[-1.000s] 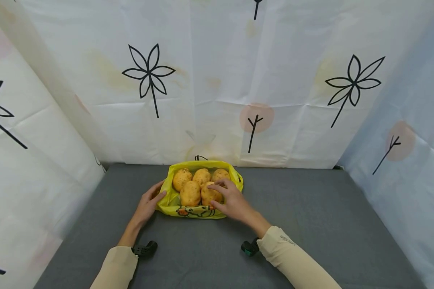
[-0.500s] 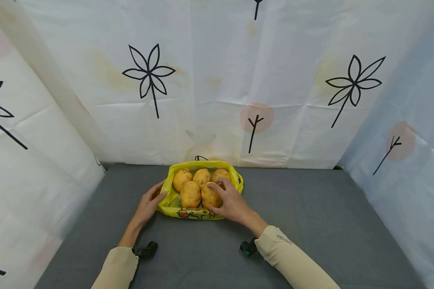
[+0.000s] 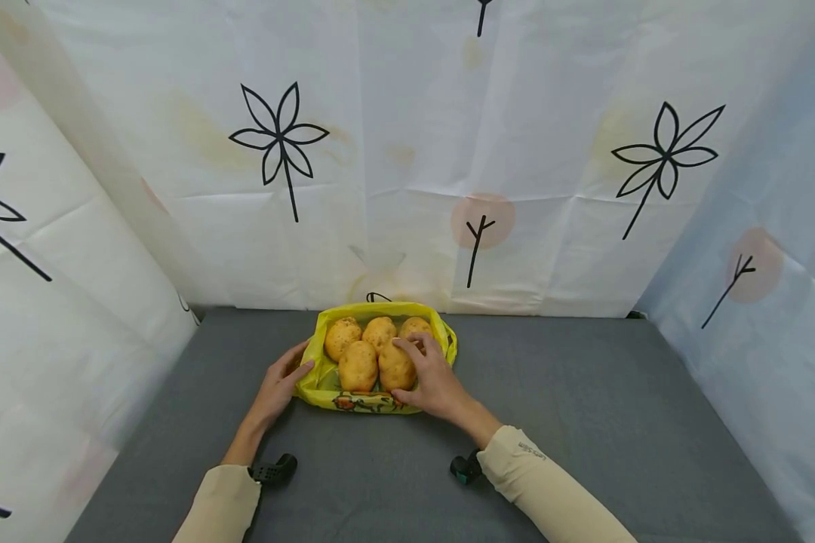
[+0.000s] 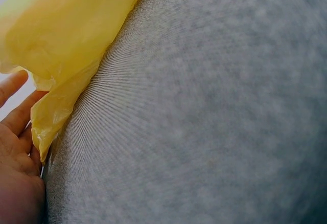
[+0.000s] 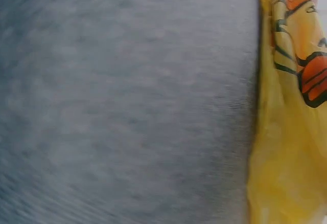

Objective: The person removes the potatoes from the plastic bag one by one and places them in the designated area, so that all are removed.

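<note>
A yellow plastic bag [image 3: 324, 385] lies with its mouth spread on the table, several potatoes [image 3: 358, 366] inside it. My right hand [image 3: 438, 382] grips the front right potato [image 3: 395, 367], fingers curled over its far end and thumb at its near end. At the bag's left side, my left hand [image 3: 278, 385] rests with thumb and fingers spread against the plastic. The left wrist view shows that hand's relaxed fingers [image 4: 20, 119] beside a hanging corner of the bag. In the right wrist view the bag's printed front [image 5: 291, 106] hides most of my right hand.
A dark grey cloth [image 3: 584, 422] covers the table. White printed fabric walls [image 3: 407, 151] rise at the back and both sides, and the bag sits close to the back one. A black wrist device [image 3: 274, 469] is on my left wrist, another [image 3: 465, 467] on my right.
My right hand's fingers have closed round the front right potato, which has shifted slightly. The bag's front edge has dipped a little. My left hand stays in place.
</note>
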Demonstrator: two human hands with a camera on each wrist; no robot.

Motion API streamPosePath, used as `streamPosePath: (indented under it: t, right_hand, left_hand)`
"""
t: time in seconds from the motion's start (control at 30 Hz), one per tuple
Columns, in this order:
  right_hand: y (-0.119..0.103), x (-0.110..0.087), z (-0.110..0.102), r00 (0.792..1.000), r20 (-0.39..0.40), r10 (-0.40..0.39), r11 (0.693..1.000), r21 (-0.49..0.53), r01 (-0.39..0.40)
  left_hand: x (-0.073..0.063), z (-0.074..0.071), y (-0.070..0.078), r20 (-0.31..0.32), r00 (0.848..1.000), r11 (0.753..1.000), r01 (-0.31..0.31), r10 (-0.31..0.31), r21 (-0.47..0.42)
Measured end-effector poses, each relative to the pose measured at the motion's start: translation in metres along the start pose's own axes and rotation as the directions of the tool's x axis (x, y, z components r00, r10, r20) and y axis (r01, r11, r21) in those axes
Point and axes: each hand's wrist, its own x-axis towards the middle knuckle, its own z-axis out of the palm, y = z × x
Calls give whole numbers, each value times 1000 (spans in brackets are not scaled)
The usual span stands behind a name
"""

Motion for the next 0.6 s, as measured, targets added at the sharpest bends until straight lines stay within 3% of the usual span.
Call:
streamPosePath:
  t: [0.23,0.47,0.6]
  right_hand:
    - [-3,2,-19,996,-78,32,990,142,-21]
    - [4,-2,-41,991,-132,35,947,322,9]
    - [17,-8,-53,987,-152,60,927,375,1]
  left_hand:
    - [0,0,-3,7,1000,1000,-1,1,-14]
    - [0,-1,-1,6,1000,1000,-27,27,13]
    - [-1,0,-1,4,1000,1000,-21,21,1]
